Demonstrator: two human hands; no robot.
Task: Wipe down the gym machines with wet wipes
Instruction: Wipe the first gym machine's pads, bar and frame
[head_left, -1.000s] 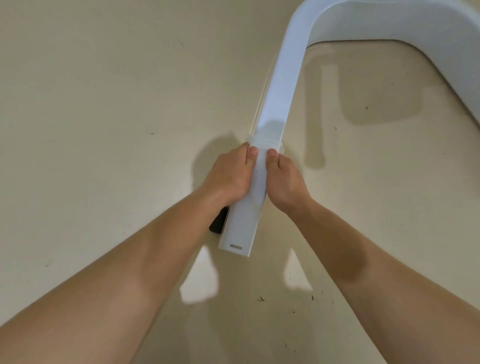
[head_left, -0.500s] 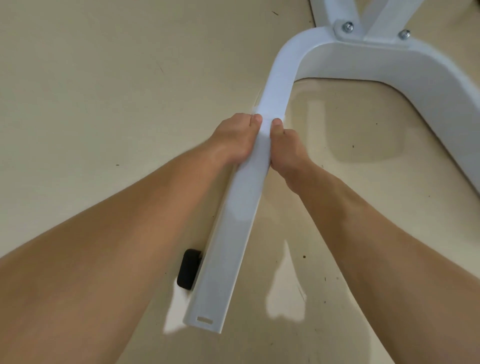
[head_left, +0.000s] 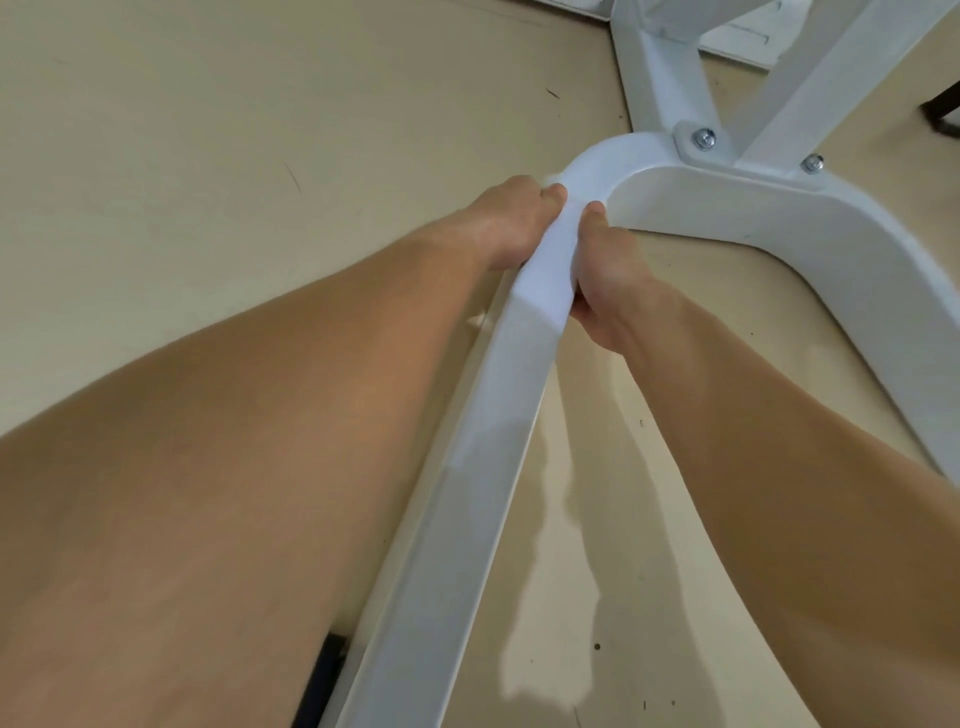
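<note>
A white metal base bar (head_left: 467, 493) of a gym machine lies on the beige floor and curves to the right at its far end. A white wet wipe (head_left: 550, 260) is draped over the bar just before the bend. My left hand (head_left: 511, 223) grips the wipe against the bar's left side. My right hand (head_left: 605, 265) grips it against the right side, thumb on top. A damp sheen shows along the bar below my hands.
Two white uprights (head_left: 670, 78) are bolted to the base at a bracket (head_left: 704, 137) at the upper right. A black rubber foot (head_left: 324, 670) sits under the bar's near end. A dark object (head_left: 943, 106) is at the right edge. The beige floor (head_left: 208, 156) surrounds the frame.
Both hands have slid the wipe forward along the bar, from near its free end up to the start of the curve. The view has moved closer to the bracket.
</note>
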